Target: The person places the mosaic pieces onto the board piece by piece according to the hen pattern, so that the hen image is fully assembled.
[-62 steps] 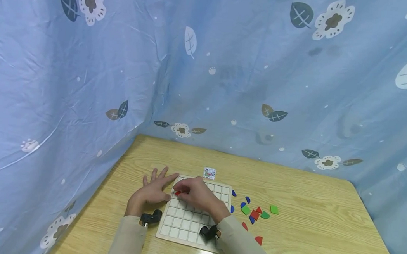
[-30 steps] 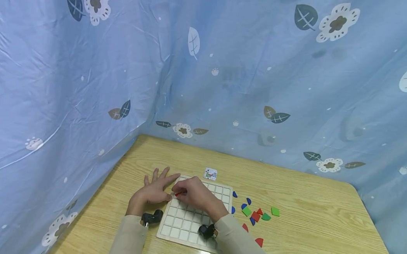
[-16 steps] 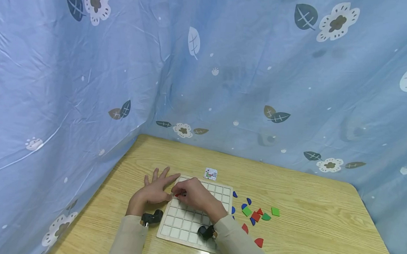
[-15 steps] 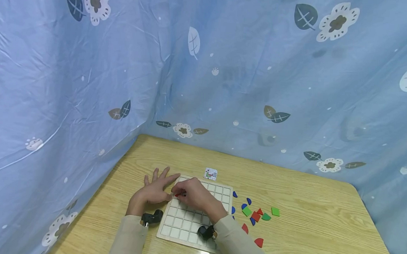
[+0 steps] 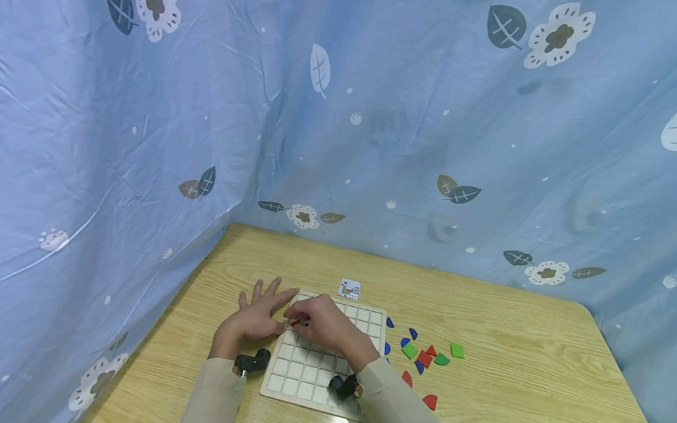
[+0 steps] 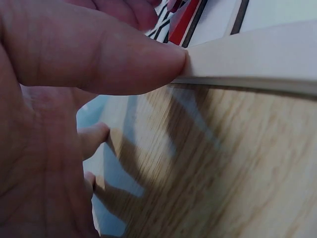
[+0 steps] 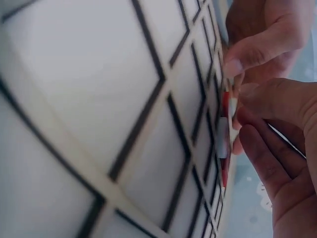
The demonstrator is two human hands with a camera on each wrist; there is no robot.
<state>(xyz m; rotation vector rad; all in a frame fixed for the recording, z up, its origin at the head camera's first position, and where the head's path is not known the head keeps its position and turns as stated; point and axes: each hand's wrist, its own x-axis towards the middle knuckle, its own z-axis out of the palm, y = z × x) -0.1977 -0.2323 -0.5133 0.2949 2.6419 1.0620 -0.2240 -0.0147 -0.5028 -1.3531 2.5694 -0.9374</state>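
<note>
A wooden board with a grid of square cells lies on the table. My left hand is spread beside its left edge, with the thumb touching the rim. Over the board's upper left, my right hand pinches a small red piece between thumb and fingers. That piece's shape is mostly hidden by the fingers. In the right wrist view, red shows at the board's surface beside the fingertips. The left wrist view has a red piece near the rim, just beyond my left thumb.
Right of the board lie loose flat pieces: blue half-rounds, green squares, a red square, a dark green piece and red rounded pieces. A small printed card lies behind the board. Blue curtains surround the table.
My right hand has shifted very slightly left, and the red piece in its fingers has changed its angle a little. My left hand keeps its place at the board's edge.
</note>
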